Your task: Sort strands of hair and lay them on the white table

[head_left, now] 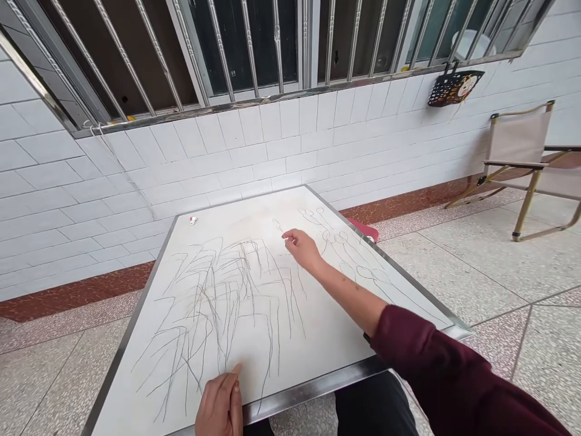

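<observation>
Seen across the white tabletop [322, 333]: thin dark lines [278, 333], too sketchy to read. Reaching far with right hand [300, 247], thumb and forefinger pinched, contents too small to tell; resting left hand [219, 404] at near edge, fingers mostly together.

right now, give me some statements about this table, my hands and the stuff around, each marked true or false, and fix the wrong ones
1. The left hand is at the far edge of the white tabletop. False: it is at the near edge.
2. The right hand is farther out than the left hand. True.
3. The drawn loops are on the left side of the tabletop. False: they are on the right.
4. The chair stands to the right of the table. True.
5. The patterned bag lies on the floor. False: it hangs below the window.
</observation>
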Demonstrator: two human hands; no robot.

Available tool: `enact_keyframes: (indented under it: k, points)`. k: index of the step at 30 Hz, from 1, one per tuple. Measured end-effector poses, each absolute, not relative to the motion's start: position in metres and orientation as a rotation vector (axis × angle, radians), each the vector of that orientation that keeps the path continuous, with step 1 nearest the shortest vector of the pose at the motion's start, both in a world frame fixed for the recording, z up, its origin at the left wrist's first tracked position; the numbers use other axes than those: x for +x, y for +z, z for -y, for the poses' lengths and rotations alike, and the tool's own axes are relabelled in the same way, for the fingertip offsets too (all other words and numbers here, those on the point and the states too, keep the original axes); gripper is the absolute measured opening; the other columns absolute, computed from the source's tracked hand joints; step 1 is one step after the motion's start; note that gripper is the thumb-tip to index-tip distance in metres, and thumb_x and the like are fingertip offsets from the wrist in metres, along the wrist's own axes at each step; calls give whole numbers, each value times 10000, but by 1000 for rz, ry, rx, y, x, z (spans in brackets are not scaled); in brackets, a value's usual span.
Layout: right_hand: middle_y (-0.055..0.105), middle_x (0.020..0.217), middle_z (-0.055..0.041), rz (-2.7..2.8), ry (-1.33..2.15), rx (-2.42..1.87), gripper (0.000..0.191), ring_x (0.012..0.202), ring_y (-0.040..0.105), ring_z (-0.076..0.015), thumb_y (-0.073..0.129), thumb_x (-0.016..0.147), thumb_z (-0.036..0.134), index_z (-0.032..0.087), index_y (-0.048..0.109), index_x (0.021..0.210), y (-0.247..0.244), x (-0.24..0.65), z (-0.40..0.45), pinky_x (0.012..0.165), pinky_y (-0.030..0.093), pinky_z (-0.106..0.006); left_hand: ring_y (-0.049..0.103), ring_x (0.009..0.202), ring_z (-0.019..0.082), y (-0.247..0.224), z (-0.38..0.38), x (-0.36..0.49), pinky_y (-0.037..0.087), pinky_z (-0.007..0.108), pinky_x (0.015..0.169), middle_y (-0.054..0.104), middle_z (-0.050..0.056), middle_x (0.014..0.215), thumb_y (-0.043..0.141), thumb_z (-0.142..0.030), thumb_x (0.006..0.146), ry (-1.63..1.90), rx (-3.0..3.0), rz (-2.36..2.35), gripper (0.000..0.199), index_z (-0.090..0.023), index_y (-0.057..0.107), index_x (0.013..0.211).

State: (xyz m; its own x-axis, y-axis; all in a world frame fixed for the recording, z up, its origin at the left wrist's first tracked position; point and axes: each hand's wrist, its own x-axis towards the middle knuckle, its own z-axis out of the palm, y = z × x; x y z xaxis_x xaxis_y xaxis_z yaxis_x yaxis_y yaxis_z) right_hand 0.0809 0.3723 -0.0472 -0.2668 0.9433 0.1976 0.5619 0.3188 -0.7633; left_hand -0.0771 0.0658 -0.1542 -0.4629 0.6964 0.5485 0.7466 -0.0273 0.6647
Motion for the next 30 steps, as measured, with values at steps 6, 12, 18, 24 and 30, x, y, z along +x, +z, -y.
enact_keyframes:
  k: [6,12,18,24,30]
  points:
    - [592,884,3,1671,1542,-836,178,746,515,-141,527,907,334,246,653,998,-45,112,-220,681,400,-265,630,1049,251,-64,-71,-43,467,343,844,717,81,1123,642,-510,839,-2335,-1024,2527,461,-246,663,1216]
    - [545,819,6,1599,1705,-732,127,748,471,-144,594,881,312,228,667,941,-49,122,-139,692,367,-271,639,956,189,-22,-68,-12,450,302,790,716,87,1116,743,-427,785,-2859,-1152,2283,482,-224,664,1215]
    - [558,816,11,1629,1714,-686,107,731,479,-133,608,887,309,213,638,924,-54,134,-105,701,382,-270,643,782,146,-29,-43,8,455,268,715,729,43,849,799,-367,729,-3013,-1031,2217,371,-178,741,1043]
    - [612,919,-21,1592,1730,-537,240,881,566,-162,546,953,441,204,568,932,-53,143,-86,834,433,-315,623,776,138,-38,-28,20,481,262,724,722,32,850,789,-363,743,-3017,-1087,2203,337,-187,744,1027]
    - [559,831,13,1549,1649,-529,282,782,530,-144,652,885,463,215,531,942,-58,146,-78,733,420,-280,621,836,154,-39,-21,29,492,299,835,689,22,883,747,-371,791,-2591,-1366,2320,307,-217,741,1056]
